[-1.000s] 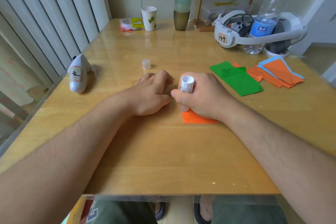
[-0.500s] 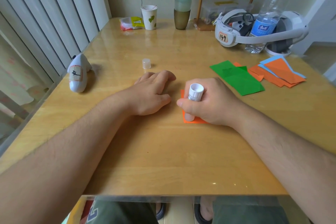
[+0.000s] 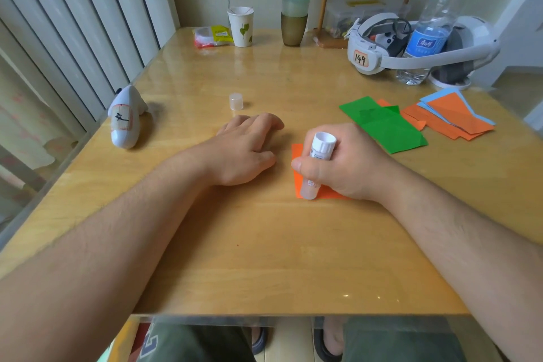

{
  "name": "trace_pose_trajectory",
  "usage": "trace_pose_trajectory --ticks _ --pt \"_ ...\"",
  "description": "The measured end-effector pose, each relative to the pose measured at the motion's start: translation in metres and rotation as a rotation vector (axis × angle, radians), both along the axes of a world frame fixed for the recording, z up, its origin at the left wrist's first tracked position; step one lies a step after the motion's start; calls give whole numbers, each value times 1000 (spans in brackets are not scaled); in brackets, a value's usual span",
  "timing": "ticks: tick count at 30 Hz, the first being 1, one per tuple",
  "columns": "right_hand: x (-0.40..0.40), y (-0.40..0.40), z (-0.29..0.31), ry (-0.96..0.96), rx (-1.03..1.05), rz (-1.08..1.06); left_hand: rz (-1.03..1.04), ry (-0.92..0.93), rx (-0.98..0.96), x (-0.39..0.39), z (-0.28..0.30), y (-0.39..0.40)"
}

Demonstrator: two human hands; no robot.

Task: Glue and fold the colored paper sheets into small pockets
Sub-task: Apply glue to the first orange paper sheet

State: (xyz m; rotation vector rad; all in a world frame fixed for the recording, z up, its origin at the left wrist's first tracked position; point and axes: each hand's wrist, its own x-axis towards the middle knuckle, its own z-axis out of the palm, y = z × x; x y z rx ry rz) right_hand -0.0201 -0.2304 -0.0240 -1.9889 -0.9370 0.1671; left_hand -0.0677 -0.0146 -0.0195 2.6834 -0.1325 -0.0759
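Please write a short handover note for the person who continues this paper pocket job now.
Right hand grips the glue stick, tip down on the orange sheet.
Left hand rests flat on the table, beside the sheet.
Glue cap stands off, behind the left hand.
Green paper and the orange and blue stack wait at right.
Left: finish gluing, fold, then the other sheets.

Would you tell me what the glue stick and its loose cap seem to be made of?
Glue stick: likely smooth plastic, white ridged end, cloudy see-through tube. Cap: probably frosted translucent plastic; the table tints through it.
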Motion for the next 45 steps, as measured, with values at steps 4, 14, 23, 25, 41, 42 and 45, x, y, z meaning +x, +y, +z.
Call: trace_pose_trajectory --ticks 4,14,23,25,41,42,45 --pt "-3 4 3 46 80 6 2 -1 1 0 0 -1" --pt "-1 4 -2 -52 -18 -21 2 0 9 0 0 0" --pt "4 2 3 62 154 -69 -5 -6 7 1 -2 1" --pt "8 -1 0 12 73 -90 -4 -8 9 1 -2 1" --pt "6 2 0 -26 67 -114 -1 -2 15 0 -1 0" --pt "5 2 -1 -34 43 -103 0 -1 13 0 0 0" --pt "0 5 0 -31 6 -47 3 -4 9 -1 0 0"
